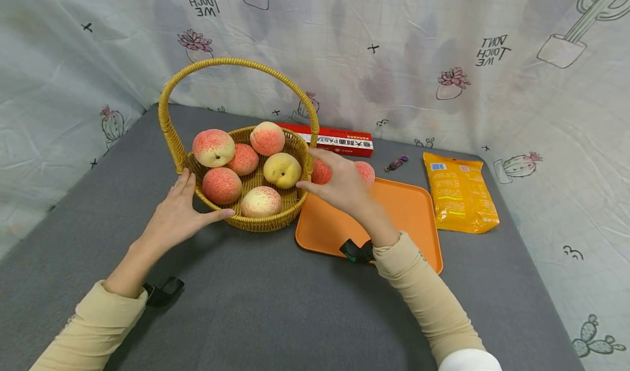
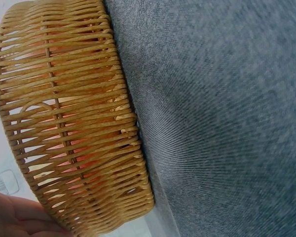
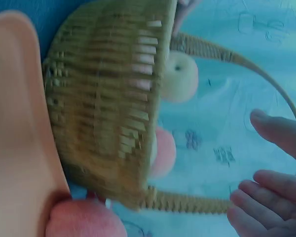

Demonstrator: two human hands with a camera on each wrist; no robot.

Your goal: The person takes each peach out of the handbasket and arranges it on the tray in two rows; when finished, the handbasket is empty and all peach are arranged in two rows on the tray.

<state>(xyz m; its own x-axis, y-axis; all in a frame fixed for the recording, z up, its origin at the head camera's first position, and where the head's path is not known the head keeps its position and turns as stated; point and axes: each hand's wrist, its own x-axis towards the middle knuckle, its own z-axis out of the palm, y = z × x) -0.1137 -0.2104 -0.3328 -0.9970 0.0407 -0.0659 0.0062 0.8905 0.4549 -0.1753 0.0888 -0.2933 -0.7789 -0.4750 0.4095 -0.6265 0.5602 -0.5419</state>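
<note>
A person's two hands flank a wicker basket (image 1: 256, 218) of peaches on a grey tabletop (image 1: 275, 305), w/ a cactus-print cloth (image 1: 443, 42) behind. Left hand (image 1: 179, 215), fingers straight and relaxed, rests against the basket's near-left wall, thumb along the front; right hand (image 1: 339, 185) hovers spread wide at the basket's right rim, gripping nothing, partly covering two peaches (image 1: 366, 171) on the far end of an orange tray (image 1: 418, 212). Head view alone shows the contents: five pink peaches and one yellow peach (image 1: 282, 169) inside, plus a red box (image 1: 339, 140), a small wrapped candy (image 1: 396, 163) and a yellow packet (image 1: 460, 198) beyond and right of the tray. Left wrist cam gives only the weave of the basket (image 2: 74, 123) up close against the grey surface, w/ skin at the frame edge. Right wrist cam, blurred and blue-tinted, shows the basket (image 3: 113, 108) from the side next to the tray (image 3: 19, 123), and open fingertips (image 3: 271, 182) clear of the handle.
</note>
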